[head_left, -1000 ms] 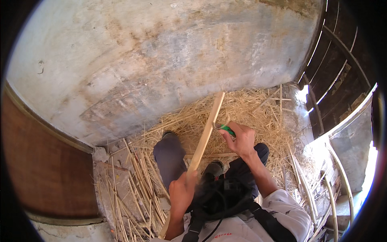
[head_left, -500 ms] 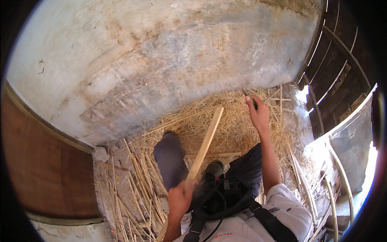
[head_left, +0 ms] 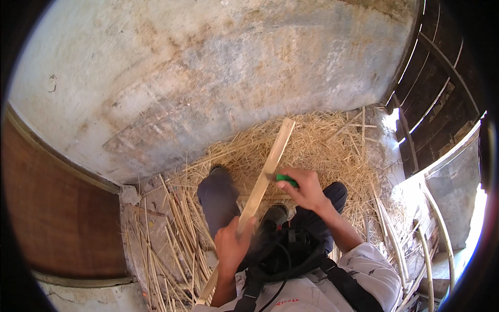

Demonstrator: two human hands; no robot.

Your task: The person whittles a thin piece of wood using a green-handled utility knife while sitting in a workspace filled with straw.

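A long pale strip, apparently split bamboo (head_left: 276, 144), slants up and away between my legs. My left hand (head_left: 233, 243) is wrapped round its lower part, and the near end runs back beneath my left forearm. In my right hand (head_left: 306, 190) is a knife with a green handle (head_left: 287, 180), fingers closed round the grip. Its short dark blade meets the strip about midway along the stretch beyond my left hand. The far end of the strip points at the wall, above the shavings.
Pale shavings (head_left: 322, 138) are heaped along the stained wall (head_left: 234, 67). Thin split strips (head_left: 179, 244) lie in a bundle on the left, beside a brown panel (head_left: 62, 208). Longer curved poles (head_left: 442, 229) lean at the right, below dark slats (head_left: 431, 99).
My right hand has come back from beyond the shavings, down and left, bringing the knife blade onto the strip. The strip's far end has shifted slightly upward; my left hand keeps its hold.
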